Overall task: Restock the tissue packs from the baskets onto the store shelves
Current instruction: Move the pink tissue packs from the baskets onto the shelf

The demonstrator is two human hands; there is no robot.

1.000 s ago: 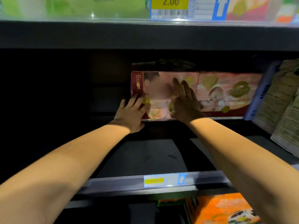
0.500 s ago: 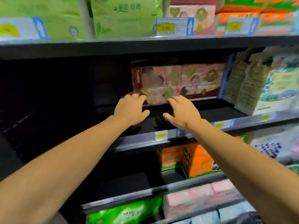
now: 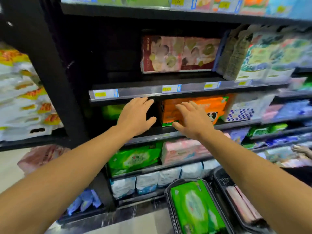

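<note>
A pink and dark red tissue pack stands at the back of the upper dark shelf. Both my hands hang in the air below that shelf's front rail, away from the pack. My left hand is open with fingers spread, holding nothing. My right hand is open too, in front of an orange tissue pack on the shelf below. A black basket at the bottom holds a green tissue pack. A second black basket to its right holds pink packs.
Green, pink and white-blue packs fill the lower shelves. Pale patterned packs stand right of the pink pack. A black upright post stands at left, with bagged goods beyond it. Another person's hand shows at far right.
Both hands have let go of the pink pack and drawn back down from the upper shelf. The view has pulled away and tilted down, bringing the baskets into sight.
</note>
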